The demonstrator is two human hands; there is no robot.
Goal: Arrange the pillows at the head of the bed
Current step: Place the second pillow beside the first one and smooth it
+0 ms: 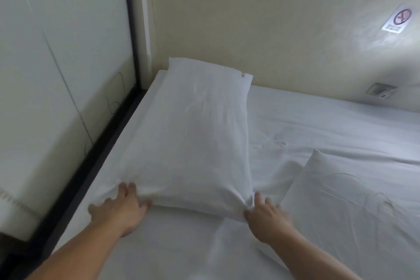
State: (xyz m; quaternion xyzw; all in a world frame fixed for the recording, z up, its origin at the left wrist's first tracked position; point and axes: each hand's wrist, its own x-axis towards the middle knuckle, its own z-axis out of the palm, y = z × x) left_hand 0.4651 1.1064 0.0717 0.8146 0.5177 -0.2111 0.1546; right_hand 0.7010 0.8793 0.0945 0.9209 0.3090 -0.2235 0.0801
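A white pillow [195,129] lies lengthwise on the white bed sheet [329,125], its far end against the cream wall in the corner. My left hand [120,209] rests at the pillow's near left corner, fingers spread and touching the fabric. My right hand [266,216] pinches the near right corner of the same pillow, bunching the cloth. A second white pillow [345,202] lies on the bed to the right, close to my right hand but apart from the first pillow.
A dark bed frame edge [102,154] runs along the left side beside a white panel wall [56,75]. The cream wall [272,29] carries a no-smoking sign [396,21] and a socket [380,90] at the right.
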